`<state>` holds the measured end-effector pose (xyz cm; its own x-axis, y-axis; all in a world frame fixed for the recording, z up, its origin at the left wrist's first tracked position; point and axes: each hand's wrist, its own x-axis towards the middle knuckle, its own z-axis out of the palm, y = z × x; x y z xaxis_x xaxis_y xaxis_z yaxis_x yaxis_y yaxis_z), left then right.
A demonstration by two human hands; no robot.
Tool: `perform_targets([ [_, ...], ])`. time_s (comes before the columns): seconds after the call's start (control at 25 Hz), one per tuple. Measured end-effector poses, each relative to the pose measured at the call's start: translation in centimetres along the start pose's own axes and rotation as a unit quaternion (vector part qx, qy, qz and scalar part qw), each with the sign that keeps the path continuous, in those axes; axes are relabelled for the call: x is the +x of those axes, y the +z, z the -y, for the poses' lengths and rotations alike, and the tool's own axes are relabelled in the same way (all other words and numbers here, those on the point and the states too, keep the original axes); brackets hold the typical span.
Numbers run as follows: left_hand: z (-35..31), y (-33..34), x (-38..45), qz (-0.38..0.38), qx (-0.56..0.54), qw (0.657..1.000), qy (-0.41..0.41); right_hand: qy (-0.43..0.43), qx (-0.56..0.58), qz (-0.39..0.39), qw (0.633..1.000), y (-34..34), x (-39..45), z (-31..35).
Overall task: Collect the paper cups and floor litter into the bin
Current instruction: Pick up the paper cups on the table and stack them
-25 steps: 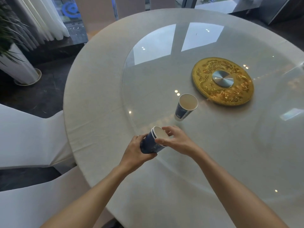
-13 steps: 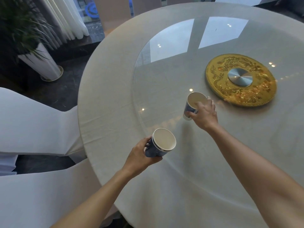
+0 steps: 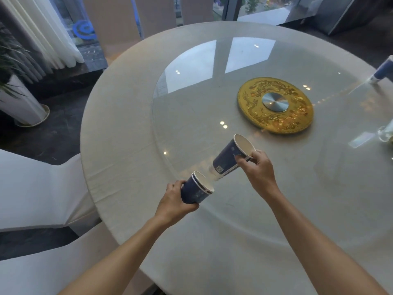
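A: Hands status?

B: Left hand (image 3: 177, 200) wraps the nested cups (image 3: 196, 189), two rims visible, mouth tipped toward 2 o'clock. Right hand (image 3: 258, 170) pinches a single cup (image 3: 230, 157) near its rim, fingers curled round the wall, base pointing at 7 o'clock toward the mouth of the nested pair.

A: Contact between them?

B: Single cup's base sits just beside the nested rim; can't tell if they touch. Both are held above the table, neither resting on it.

A: Position relative to the table?

B: Over the near-left edge of the glass turntable (image 3: 191, 116), at about 7 o'clock from the gold disc (image 3: 275, 105) at its centre. Round table (image 3: 119, 116) carries a pale cloth under the glass.

A: Any other cups?

B: One more blue cup (image 3: 382, 70) at 3 o'clock from the disc, at the frame's right edge, partly cut off. A glass object (image 3: 386, 133) sits at 4 o'clock, too cropped to identify.

A: Surroundings?

B: White-covered chairs (image 3: 38, 188) at 9 o'clock from the hands. Potted plant (image 3: 19, 99) on the dark floor at 10 o'clock, curtains (image 3: 42, 33) behind it.
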<state>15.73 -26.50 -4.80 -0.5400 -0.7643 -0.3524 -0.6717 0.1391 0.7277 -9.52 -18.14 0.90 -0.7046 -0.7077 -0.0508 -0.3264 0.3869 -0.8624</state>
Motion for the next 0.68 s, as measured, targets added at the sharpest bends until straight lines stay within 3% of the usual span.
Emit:
perform_targets([
  [0.24, -0.7, 1.5, -1.4, 0.077, 0.019, 0.994, 0.073, 0.089, 0.132, -0.018, 0.987, -2.3, -8.5, -1.2],
  [0.44, -1.4, 4.5, -5.0, 0.207, 0.010, 0.968, 0.139, 0.179, 0.101, 0.032, 0.978, -3.5, -16.6, -4.4],
  [0.56, -2.5, 7.0, -7.3, 0.236, 0.023, 0.957, 0.170, 0.191, 0.072, 0.041, 0.978, -4.6, -20.9, -5.8],
  [0.68, -3.1, 9.9, -9.8, 0.251, 0.038, 0.948, 0.192, 0.199, 0.119, 0.051, 0.971, -6.7, -25.1, -6.7],
])
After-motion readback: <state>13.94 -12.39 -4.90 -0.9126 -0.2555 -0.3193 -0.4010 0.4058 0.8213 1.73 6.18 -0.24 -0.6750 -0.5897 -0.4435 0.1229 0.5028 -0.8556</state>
